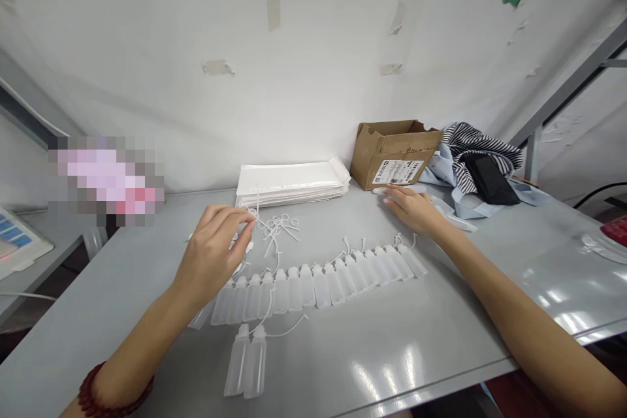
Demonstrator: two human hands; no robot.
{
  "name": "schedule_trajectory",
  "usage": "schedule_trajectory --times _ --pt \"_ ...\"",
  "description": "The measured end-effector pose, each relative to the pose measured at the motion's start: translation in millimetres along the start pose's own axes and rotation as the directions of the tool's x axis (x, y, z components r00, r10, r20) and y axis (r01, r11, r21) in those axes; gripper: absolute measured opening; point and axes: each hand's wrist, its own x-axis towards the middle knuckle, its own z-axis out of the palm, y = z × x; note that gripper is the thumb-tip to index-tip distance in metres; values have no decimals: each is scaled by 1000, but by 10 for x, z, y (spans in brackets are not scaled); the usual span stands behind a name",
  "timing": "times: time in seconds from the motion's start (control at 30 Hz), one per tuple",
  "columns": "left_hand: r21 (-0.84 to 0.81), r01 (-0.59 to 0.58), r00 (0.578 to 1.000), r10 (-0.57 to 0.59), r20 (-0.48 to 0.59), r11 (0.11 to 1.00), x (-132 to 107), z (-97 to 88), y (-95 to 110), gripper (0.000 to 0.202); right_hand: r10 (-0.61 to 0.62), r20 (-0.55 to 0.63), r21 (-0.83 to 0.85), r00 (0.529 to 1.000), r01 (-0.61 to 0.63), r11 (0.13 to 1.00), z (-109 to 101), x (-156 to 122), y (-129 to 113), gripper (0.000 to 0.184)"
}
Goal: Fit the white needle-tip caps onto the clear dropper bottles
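A long row of several small translucent plastic bottles (318, 284) lies side by side on the grey table (441, 339), with two more bottles (246, 360) nearer to me. My left hand (215, 251) hovers over the row's left end, its fingers pinched on a thin white plastic tie (255, 212). Loose white ties (279, 228) lie just right of it. My right hand (414, 209) reaches toward the back right, palm down, fingers resting on a clear bottle (392, 191) lying in front of the cardboard box (392, 153).
A stack of white padded envelopes (291, 183) lies against the wall. Striped and blue clothing with a black pouch (484, 173) is heaped right of the box. A device with blue keys (19, 241) sits at far left, a red object (617, 232) at far right.
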Motion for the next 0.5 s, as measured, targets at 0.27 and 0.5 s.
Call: schedule_trajectory --times 0.27,0.5 --pt "-26 33 999 -33 14 999 -15 20 17 14 -21 -85 21 996 23 1000 61 64 43 32" --pt "-78 66 997 -64 31 995 -11 48 42 14 -55 -113 106 992 67 992 89 89 -2 30"
